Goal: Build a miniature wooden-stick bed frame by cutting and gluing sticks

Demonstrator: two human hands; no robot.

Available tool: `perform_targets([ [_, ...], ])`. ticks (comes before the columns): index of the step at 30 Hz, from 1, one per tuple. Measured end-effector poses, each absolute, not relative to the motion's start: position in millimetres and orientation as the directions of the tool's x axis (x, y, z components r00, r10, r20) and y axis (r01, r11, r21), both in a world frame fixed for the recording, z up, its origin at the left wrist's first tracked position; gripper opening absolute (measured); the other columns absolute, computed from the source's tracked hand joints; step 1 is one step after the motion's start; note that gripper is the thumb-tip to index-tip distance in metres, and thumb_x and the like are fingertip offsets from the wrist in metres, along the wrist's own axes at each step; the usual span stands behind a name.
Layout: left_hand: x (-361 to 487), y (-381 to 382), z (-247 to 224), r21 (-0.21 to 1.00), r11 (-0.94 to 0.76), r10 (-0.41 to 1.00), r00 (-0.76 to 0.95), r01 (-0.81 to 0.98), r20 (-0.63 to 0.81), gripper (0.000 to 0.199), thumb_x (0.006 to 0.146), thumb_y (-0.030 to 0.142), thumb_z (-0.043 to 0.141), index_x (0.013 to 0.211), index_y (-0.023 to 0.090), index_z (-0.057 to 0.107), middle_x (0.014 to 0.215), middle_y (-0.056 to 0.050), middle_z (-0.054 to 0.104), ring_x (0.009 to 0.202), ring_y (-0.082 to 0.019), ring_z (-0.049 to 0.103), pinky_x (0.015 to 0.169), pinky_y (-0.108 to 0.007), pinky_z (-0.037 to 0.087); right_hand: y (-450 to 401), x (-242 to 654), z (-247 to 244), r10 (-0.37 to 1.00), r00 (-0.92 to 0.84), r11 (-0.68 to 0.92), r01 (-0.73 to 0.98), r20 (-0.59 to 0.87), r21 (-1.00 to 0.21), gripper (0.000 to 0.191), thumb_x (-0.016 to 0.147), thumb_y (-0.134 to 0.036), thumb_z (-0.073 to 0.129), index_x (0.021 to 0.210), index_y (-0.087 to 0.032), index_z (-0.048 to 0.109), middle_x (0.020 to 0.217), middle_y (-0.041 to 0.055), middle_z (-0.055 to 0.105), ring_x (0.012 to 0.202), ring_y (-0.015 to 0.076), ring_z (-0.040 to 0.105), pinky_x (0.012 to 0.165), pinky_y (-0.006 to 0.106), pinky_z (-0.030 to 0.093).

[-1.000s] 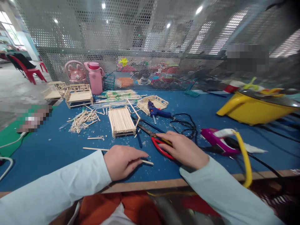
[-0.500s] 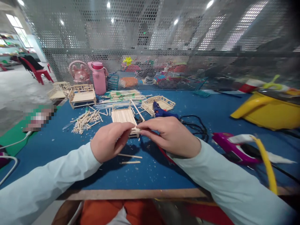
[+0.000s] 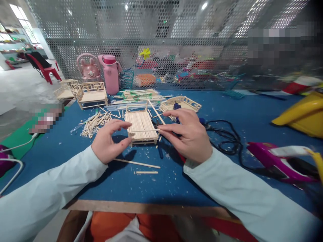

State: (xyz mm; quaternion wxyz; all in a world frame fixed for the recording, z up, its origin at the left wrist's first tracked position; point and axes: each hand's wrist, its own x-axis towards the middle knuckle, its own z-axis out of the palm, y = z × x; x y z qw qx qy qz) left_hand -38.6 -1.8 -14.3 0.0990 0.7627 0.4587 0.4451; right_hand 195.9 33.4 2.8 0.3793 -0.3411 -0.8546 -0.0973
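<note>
A small slatted frame of wooden sticks (image 3: 141, 122) stands mid-table. My right hand (image 3: 188, 136) pinches the right end of a thin wooden stick (image 3: 145, 130), which lies level across the near part of the slats. At the frame's left side, my left hand (image 3: 109, 139) has thumb and forefinger apart with nothing between them. Two loose sticks, a longer one (image 3: 138, 163) and a shorter one (image 3: 147, 172), lie nearer the table edge. Behind my right hand, a blue glue gun (image 3: 177, 106) is mostly hidden beside a flat stick tray (image 3: 189, 102).
Finished stick chairs (image 3: 92, 95) stand back left by a pink bottle (image 3: 111, 75). Short stick pieces (image 3: 97, 122) lie in a pile to the left. A black cable (image 3: 233, 134), a purple-and-white tool (image 3: 280, 161) and a yellow container (image 3: 302, 116) are on the right. Metal mesh rises behind.
My left hand has moved left and its fingers have parted. The stick now shows in my right hand's pinch over the slats. The view has shifted slightly.
</note>
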Motion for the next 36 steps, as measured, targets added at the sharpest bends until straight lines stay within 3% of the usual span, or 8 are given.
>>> perform_targets([
  [9,-31.8,-1.1,-17.9,0.573,-0.511,0.812,0.142,0.641,0.565,0.023,0.075,0.034,0.061,0.086,0.015,0.068,0.082,-0.007,0.068,0.077,-0.017,0.061,0.072,-0.031,0.048,34.4,192.7,-1.0,0.514,-0.489,0.745,0.661,0.704,-0.085,0.018,0.081,-0.029,0.055,0.079,-0.023,0.072,0.106,0.0083,0.063,0.101,0.0248,0.053,0.088,0.044,0.039],
  [15,-30.9,1.6,-19.1,0.568,-0.513,0.801,0.121,0.643,0.587,0.019,0.079,0.029,0.057,0.076,0.017,0.07,0.076,-0.006,0.069,0.073,-0.016,0.061,0.068,-0.029,0.047,35.6,191.1,-2.4,0.506,-0.494,0.754,0.651,0.707,-0.085,0.015,0.08,-0.026,0.056,0.078,-0.022,0.071,0.105,0.0078,0.062,0.101,0.0244,0.053,0.09,0.044,0.038],
  [18,-31.2,1.3,-18.9,0.57,-0.51,0.799,0.111,0.644,0.591,0.017,0.078,0.029,0.058,0.075,0.018,0.07,0.074,-0.005,0.07,0.071,-0.015,0.061,0.067,-0.028,0.047,33.1,191.4,-0.3,0.513,-0.513,0.781,0.612,0.689,-0.125,0.015,0.076,-0.021,0.057,0.087,-0.023,0.067,0.11,0.0074,0.06,0.104,0.0254,0.052,0.091,0.045,0.037],
  [20,-31.4,0.5,-18.6,0.57,-0.504,0.803,0.108,0.649,0.586,0.017,0.078,0.029,0.057,0.075,0.018,0.07,0.074,-0.004,0.07,0.071,-0.015,0.061,0.067,-0.028,0.047,30.9,192.5,1.0,0.525,-0.485,0.796,0.571,0.699,-0.201,0.03,0.071,-0.014,0.056,0.1,-0.022,0.06,0.112,0.0091,0.057,0.105,0.0254,0.051,0.09,0.045,0.038],
  [23,-31.6,-0.7,-18.5,0.565,-0.492,0.807,0.105,0.663,0.581,0.017,0.079,0.029,0.057,0.075,0.019,0.07,0.074,-0.004,0.07,0.071,-0.015,0.061,0.067,-0.028,0.048,29.8,194.2,0.7,0.632,-0.317,0.743,0.507,0.707,-0.437,0.047,0.062,-0.007,0.052,0.107,-0.018,0.051,0.098,0.0084,0.057,0.089,0.02,0.054,0.079,0.037,0.044],
  [27,-31.7,-1.6,-18.5,0.559,-0.479,0.807,0.09,0.676,0.583,0.018,0.079,0.03,0.056,0.074,0.02,0.07,0.073,-0.003,0.07,0.071,-0.015,0.061,0.068,-0.029,0.048,32.9,193.9,-2.9,0.838,-0.326,0.543,0.417,0.438,-0.728,0.027,0.062,-0.014,0.055,0.089,-0.016,0.055,0.071,0.0002,0.053,0.063,0.0118,0.049,0.06,0.026,0.044],
  [30,-31.7,-1.9,-18.2,0.56,-0.481,0.805,0.087,0.675,0.586,0.018,0.079,0.03,0.056,0.073,0.02,0.07,0.073,-0.003,0.069,0.07,-0.015,0.061,0.068,-0.029,0.048,35.2,191.9,-5.6,0.874,-0.36,0.453,0.367,0.325,-0.812,0.017,0.066,-0.024,0.059,0.081,-0.015,0.06,0.068,0.0011,0.057,0.063,0.0121,0.051,0.062,0.027,0.045],
  [36,-31.5,-2.6,-16.5,0.554,-0.479,0.81,0.1,0.681,0.578,0.019,0.079,0.029,0.055,0.073,0.018,0.069,0.074,-0.004,0.069,0.07,-0.015,0.061,0.069,-0.028,0.048,37.5,191.4,-7.9,0.892,-0.337,0.412,0.339,0.3,-0.845,0.023,0.071,-0.032,0.061,0.083,-0.014,0.066,0.082,0.0065,0.068,0.074,0.0164,0.06,0.075,0.034,0.047],
])
